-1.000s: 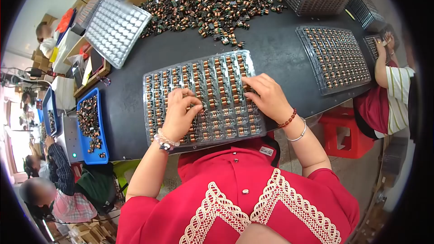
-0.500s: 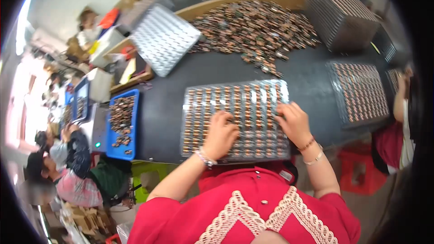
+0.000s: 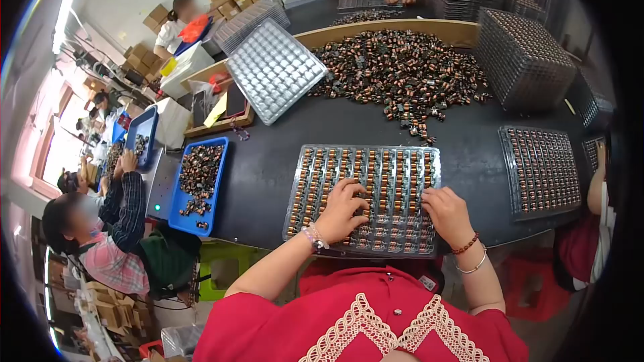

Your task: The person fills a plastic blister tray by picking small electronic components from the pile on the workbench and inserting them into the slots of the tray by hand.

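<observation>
A clear plastic tray (image 3: 293,218) lies in front of me, filled with rows of small copper-wound coils (image 3: 369,161). Over its middle rows, my left hand (image 3: 339,214) is closed with bent fingers and thumb near the coils; whatever is in its fingertips is hidden. At the tray's right side, my right hand (image 3: 449,218) is closed too, its fingertips together over the last columns, and I cannot make out what they hold. Coils in the lower right rows look paler than those above. Beyond the tray spreads a large heap of loose coils (image 3: 402,67).
A blue bin (image 3: 219,188) of loose coils stands left. An empty-looking tray (image 3: 272,70) leans by a wooden box (image 3: 245,121). At right are a filled tray (image 3: 543,171) and a tall tray stack (image 3: 526,60). Co-workers sit left, right and across the table.
The camera view has shifted, so the table sits lower and more of the far side shows. Both hands stay over the same tray, with slight finger movement.
</observation>
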The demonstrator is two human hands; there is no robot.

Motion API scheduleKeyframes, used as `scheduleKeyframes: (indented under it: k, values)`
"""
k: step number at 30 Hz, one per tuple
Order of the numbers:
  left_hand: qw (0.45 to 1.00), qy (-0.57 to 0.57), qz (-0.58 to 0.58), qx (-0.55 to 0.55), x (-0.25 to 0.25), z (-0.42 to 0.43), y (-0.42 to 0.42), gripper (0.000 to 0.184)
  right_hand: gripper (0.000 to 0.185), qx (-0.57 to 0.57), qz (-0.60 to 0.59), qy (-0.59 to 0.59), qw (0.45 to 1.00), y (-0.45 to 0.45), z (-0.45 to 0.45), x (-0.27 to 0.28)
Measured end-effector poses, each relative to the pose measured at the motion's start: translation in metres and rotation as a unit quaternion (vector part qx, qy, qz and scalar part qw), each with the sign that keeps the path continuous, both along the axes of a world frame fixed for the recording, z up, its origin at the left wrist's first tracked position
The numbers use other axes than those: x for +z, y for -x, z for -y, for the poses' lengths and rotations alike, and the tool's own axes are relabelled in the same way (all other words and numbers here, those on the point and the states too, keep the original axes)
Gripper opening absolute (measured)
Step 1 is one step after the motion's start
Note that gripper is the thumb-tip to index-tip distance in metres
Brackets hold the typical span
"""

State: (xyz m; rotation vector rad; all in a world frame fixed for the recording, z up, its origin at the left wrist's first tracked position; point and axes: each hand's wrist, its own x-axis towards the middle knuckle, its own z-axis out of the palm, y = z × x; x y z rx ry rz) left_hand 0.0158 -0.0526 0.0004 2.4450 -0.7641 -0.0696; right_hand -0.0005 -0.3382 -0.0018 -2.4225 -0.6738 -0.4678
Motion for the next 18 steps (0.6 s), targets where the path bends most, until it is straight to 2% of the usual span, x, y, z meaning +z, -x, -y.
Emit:
scheduleKeyframes:
  k: [5,8,9,11,12,13,16,18]
  values:
    - [0.999,0.018,-0.008,0.027,0.001,0.004,0.005,0.023,0.020,0.009,-0.011,-0.069,0.998,-0.007,-0.004,0.003]
    - [0.999,-0.003,0.009,0.031,0.003,0.008,0.006,0.021,0.021,-0.031,-0.064,-0.173,0.982,-0.019,-0.001,0.002]
    - [1.000,-0.002,0.009,0.027,0.004,0.008,0.006,0.021,0.021,-0.035,-0.063,-0.173,0.982,-0.026,0.003,0.002]
    - [0.999,0.011,0.019,0.034,0.007,0.009,0.009,0.021,0.020,-0.071,-0.120,-0.311,0.940,-0.045,0.011,-0.007]
    - [0.999,0.010,0.034,0.029,0.009,0.008,0.010,0.020,0.020,-0.088,-0.141,-0.339,0.926,-0.055,0.017,-0.013]
    - [0.999,0.009,0.035,0.020,0.009,0.010,0.009,0.020,0.023,-0.089,-0.192,-0.455,0.865,-0.074,0.025,-0.021]
    - [0.996,-0.045,0.082,0.006,0.017,0.010,0.005,0.019,0.026,-0.111,-0.169,-0.483,0.852,-0.086,0.029,-0.035]
    - [0.998,-0.008,0.059,0.022,0.028,0.013,-0.012,0.019,0.028,-0.140,-0.152,-0.451,0.868,-0.083,0.027,-0.040]
